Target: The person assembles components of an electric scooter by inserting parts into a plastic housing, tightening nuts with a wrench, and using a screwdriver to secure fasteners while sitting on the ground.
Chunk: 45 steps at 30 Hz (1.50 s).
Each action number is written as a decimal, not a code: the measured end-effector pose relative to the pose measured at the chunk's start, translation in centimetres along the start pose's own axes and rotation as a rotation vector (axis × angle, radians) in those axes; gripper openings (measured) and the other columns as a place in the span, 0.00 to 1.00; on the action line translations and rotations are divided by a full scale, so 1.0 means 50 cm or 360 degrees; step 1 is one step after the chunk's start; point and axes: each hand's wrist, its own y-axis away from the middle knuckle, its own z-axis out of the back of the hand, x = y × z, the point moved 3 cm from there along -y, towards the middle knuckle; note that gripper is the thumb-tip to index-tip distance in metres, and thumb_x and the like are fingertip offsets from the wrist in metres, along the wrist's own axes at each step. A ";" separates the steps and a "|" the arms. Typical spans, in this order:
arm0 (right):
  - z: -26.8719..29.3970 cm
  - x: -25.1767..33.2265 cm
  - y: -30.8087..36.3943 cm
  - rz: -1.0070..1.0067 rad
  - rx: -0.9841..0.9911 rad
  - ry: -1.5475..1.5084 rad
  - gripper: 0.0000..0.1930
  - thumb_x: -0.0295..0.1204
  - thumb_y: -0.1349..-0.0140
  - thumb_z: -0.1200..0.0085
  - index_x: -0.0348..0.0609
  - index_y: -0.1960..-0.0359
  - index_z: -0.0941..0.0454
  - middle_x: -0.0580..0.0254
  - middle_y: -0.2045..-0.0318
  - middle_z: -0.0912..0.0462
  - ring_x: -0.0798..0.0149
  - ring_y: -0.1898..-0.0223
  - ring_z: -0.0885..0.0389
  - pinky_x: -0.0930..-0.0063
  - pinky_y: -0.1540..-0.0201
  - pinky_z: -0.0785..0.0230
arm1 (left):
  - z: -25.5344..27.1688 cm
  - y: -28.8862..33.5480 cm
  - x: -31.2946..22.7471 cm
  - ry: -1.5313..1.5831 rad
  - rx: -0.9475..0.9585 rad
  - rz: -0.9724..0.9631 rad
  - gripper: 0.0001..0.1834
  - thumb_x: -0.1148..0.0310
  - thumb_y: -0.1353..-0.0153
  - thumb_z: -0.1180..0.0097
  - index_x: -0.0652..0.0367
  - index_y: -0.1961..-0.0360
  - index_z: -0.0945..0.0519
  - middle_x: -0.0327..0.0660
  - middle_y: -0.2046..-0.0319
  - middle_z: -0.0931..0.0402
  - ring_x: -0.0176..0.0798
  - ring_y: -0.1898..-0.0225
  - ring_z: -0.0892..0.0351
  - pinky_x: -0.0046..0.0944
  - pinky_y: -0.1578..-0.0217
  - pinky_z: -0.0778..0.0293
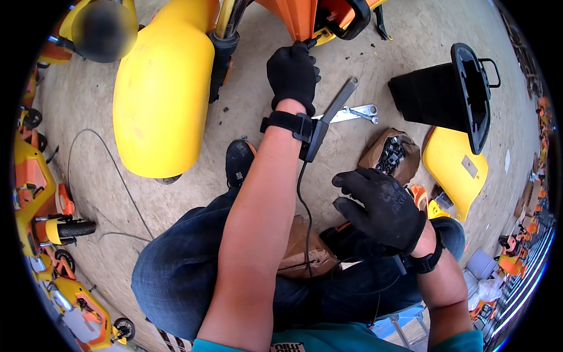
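My left hand (292,75), in a black glove, reaches forward to the lower edge of an orange body panel (291,17) on a yellow-and-orange vehicle. Its fingers are curled closed at a small black part there; what they grip is mostly hidden by the glove. Above my right thigh hovers my right hand (384,206), also black-gloved, thumb and forefinger apart with nothing between them. Just beyond it lies an open brown paper bag (368,158) holding small dark metal-looking pieces (391,154). Wrenches (358,112) lie on the concrete floor ahead of the bag.
A large yellow fender (164,97) stands left of my left arm. To the right are a black bin-like box (425,94) on its side and a loose yellow panel (454,170). A thin cable (114,167) crosses the floor. More yellow-and-orange vehicles (79,305) line the left.
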 end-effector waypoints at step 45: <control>-0.147 -0.591 0.156 -0.1241 -0.0389 -0.0584 0.14 0.39 0.39 0.47 0.45 0.60 0.14 0.45 0.64 0.14 0.45 0.61 0.15 0.55 0.55 0.23 | -0.107 0.255 0.464 -0.0521 0.0855 0.1100 0.12 0.66 0.37 0.49 0.65 0.71 0.22 0.45 0.78 0.22 0.41 0.79 0.19 0.39 0.78 0.22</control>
